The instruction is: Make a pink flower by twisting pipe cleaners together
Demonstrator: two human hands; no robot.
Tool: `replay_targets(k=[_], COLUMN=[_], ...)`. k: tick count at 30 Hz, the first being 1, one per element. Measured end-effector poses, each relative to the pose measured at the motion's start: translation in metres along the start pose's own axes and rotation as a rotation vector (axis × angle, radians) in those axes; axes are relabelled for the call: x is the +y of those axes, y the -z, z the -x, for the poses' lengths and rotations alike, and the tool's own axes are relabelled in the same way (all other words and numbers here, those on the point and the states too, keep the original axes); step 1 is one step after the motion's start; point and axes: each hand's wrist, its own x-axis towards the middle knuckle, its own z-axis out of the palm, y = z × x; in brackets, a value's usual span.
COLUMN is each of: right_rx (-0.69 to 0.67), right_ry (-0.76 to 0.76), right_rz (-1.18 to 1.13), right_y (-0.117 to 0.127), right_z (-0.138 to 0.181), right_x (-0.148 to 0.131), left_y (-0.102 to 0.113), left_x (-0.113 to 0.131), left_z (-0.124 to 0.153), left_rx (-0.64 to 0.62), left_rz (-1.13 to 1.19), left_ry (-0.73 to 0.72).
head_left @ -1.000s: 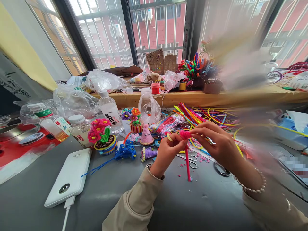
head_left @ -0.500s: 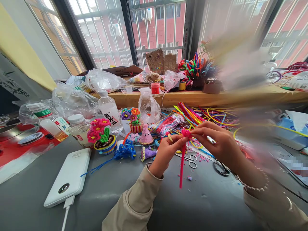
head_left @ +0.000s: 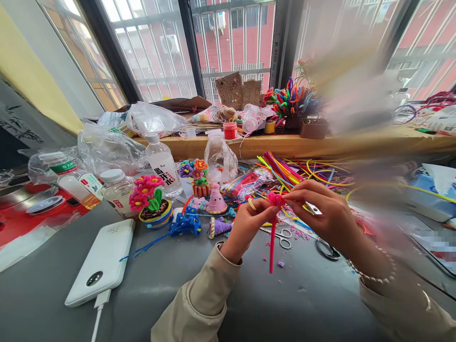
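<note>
A bright pink pipe cleaner (head_left: 272, 247) is bunched into loops at its top, and its straight end hangs down over the grey table. My left hand (head_left: 246, 225), with a pale ring on one finger, pinches the looped part between thumb and fingers. From the other side my right hand (head_left: 322, 209) has its fingertips closed at the same pink loops. Below and behind the hands lie silver scissors (head_left: 283, 238) and pink fuzz scraps. A purple crocheted cone (head_left: 220, 227) rests left of the scissors.
Left of my hands stand a potted pink pipe-cleaner flower (head_left: 153, 202), blue pipe-cleaner flowers (head_left: 185, 225) and a white power bank (head_left: 103, 259). Bottles (head_left: 162, 164) stand behind. Loose pipe cleaners (head_left: 281, 166) pile up ahead, and black-handled scissors (head_left: 327, 249) lie right. A blur covers the far right.
The hanging end of the pink pipe cleaner has swung slightly right and up. My right fingers have shifted a little at the loops; my left hand has barely moved.
</note>
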Motion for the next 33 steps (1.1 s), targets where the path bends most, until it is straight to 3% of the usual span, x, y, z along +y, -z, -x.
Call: replay_targets(k=[15, 23, 33], right_rx=[0.086, -0.08, -0.094], right_ry=[0.145, 0.06, -0.008], right_rz=[0.203, 0.114, -0.002], right_y=[-0.008, 0.001, 0.008], right_z=[0.003, 0.0, -0.002], right_x=[-0.002, 0.0, -0.002], left_y=[0.0, 0.001, 0.001], left_x=[-0.001, 0.0, -0.001], left_z=[0.0, -0.001, 0.001], left_rx=[0.033, 0.027, -0.017], left_rz=[-0.004, -0.024, -0.04], left_ry=[-0.033, -0.033, -0.018])
